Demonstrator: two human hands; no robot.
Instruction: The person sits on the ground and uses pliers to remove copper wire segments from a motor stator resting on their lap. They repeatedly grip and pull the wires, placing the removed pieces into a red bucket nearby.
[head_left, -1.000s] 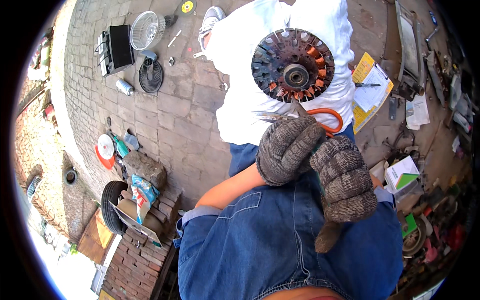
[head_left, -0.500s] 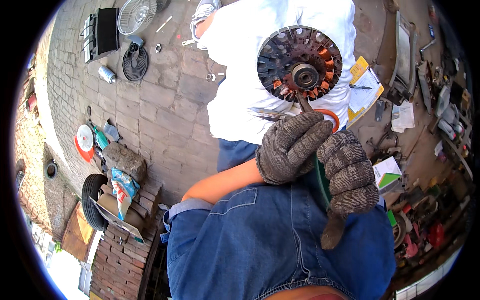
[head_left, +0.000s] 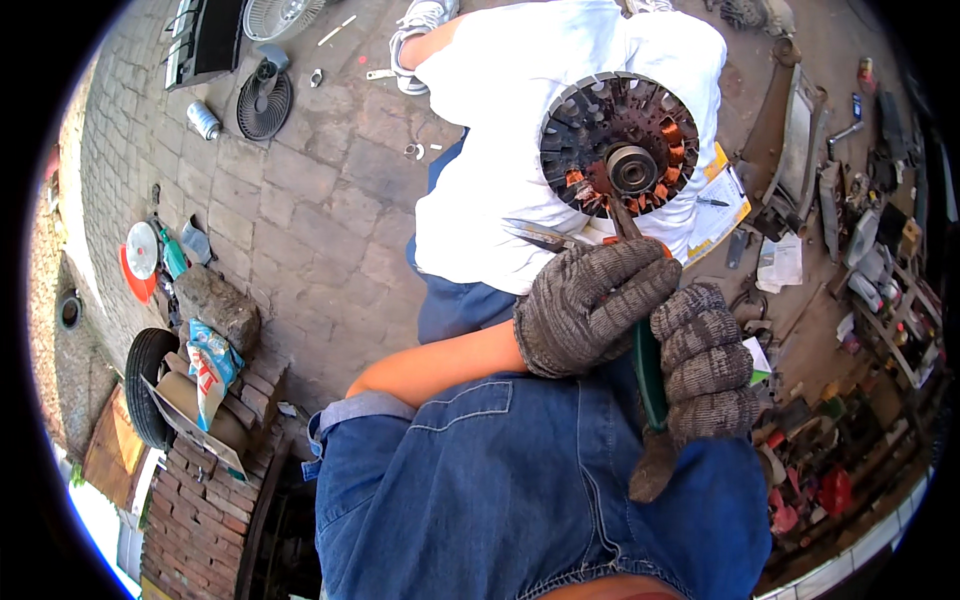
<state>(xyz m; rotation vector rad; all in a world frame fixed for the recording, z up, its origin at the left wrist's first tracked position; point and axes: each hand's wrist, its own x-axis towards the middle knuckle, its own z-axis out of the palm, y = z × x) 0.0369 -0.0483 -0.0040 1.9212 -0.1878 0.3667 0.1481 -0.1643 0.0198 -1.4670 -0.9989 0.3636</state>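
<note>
My gloved left hand (head_left: pixel 590 305) is closed around the front of green-handled pliers (head_left: pixel 648 380). My gloved right hand (head_left: pixel 705 365) is curled in a fist round their handle. The dark metal jaws touch the lower rim of a round motor stator (head_left: pixel 570 140), at its copper windings. The stator has a dark slotted rim and copper left in only some slots. A hub with a bearing (head_left: pixel 632 172) stands at its middle. Beside my left hand a pointed metal blade (head_left: pixel 540 235) sticks out leftward; orange handle parts show near my fingers, the rest hidden.
A white cloth (head_left: pixel 480 210) covers my legs under the stator. To the right lie a clipboard with papers (head_left: pixel 725 205) and much scrap metal. Fan parts (head_left: pixel 265 103), a spray can (head_left: pixel 203 120), a tyre (head_left: pixel 150 385) and stacked bricks (head_left: pixel 205 520) are on the left.
The view has shifted slightly. The stator and both hands sit a little further right and lower against the cloth. More of the green handle shows between my hands.
</note>
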